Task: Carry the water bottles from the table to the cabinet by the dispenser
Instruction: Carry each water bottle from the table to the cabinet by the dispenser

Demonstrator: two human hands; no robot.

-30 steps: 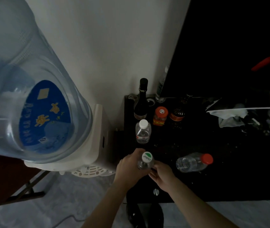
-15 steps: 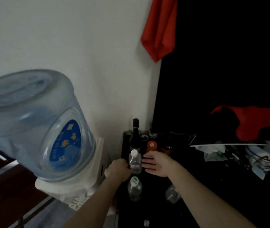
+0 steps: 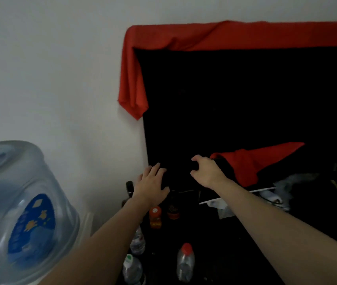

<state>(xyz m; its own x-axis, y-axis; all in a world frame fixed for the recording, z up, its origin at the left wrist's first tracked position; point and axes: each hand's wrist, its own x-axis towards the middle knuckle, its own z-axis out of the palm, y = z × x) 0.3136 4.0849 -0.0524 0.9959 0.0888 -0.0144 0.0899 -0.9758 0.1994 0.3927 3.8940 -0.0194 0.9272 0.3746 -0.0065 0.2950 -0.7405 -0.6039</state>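
Head view, three water bottles [image 3: 185, 262] on cabinet [image 3: 214, 243]

Dim, murky, soft motion blur, wide-angle bending at edges

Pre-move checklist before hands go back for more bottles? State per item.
1. Left hand empty: ok, fingers straight.
2. Right hand empty: ok, fingers loosely curled, nothing held.
3. Green-cap bottle on cabinet, upright: ok.
4. Red-cap bottle upright: ok.
5. Third bottle upright: cannot tell, arm covers its top.
6. More bottles left on the table: cannot tell, table out of view.
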